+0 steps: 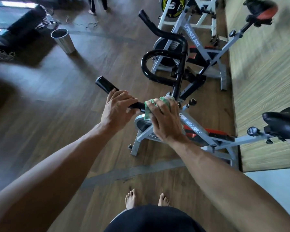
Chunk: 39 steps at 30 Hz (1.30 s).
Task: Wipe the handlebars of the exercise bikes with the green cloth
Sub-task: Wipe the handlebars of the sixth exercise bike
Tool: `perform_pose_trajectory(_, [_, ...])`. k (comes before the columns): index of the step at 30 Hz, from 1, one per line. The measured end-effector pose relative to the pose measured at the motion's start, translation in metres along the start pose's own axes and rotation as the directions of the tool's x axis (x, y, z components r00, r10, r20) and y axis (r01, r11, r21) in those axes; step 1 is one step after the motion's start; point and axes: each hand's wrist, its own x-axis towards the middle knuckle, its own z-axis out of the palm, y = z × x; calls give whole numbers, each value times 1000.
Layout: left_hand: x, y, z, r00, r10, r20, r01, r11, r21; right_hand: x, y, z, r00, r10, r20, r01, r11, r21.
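Green cloth [157, 106] is bunched under my right hand [164, 121], gripped around the black handlebar [105, 85]; at nine o'clock, my left hand [117, 109] clasps the bar.

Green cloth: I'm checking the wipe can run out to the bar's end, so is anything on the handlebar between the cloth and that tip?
Yes. The left hand grips the handlebar between the green cloth and the tip.
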Motion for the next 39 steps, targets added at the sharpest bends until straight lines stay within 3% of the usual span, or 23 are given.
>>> perform_pose_trajectory(4, [1, 6, 2, 1000, -23, -2, 23, 999, 31, 10, 46, -7, 992, -122, 20, 120, 991, 61])
perform_pose_trajectory(10, [0, 8, 5, 999, -48, -4, 48, 998, 29, 5, 29, -1, 1000, 1, -6, 0, 995, 96])
perform_pose_trajectory(16, [0, 9, 5, 999, -51, -9, 51, 999, 17, 17, 71, -7, 972, -211, 107, 197, 972, 125])
perform_pose_trajectory(21, [0, 10, 4, 997, -80, 22, 80, 997, 12, 39, 78, -12, 992, 11, 124, -33, 983, 178])
perform_pose_trajectory(25, [-2, 8, 5, 998, -61, 13, 61, 997, 39, 15, 66, -8, 994, -89, 66, 72, 970, 232])
perform_pose_trajectory(28, [-2, 5, 6, 999, -46, 5, 46, 998, 39, 23, 78, -12, 980, -157, 119, 126, 965, 232])
perform_pose_trajectory(32, [-2, 9, 5, 999, -40, -7, 40, 998, 42, 46, 89, -11, 984, -40, 174, 3, 979, 205])
perform_pose_trajectory(39, [-2, 10, 4, 999, -30, -20, 31, 998, 54, 6, 38, -6, 996, 34, 85, -49, 981, 189])
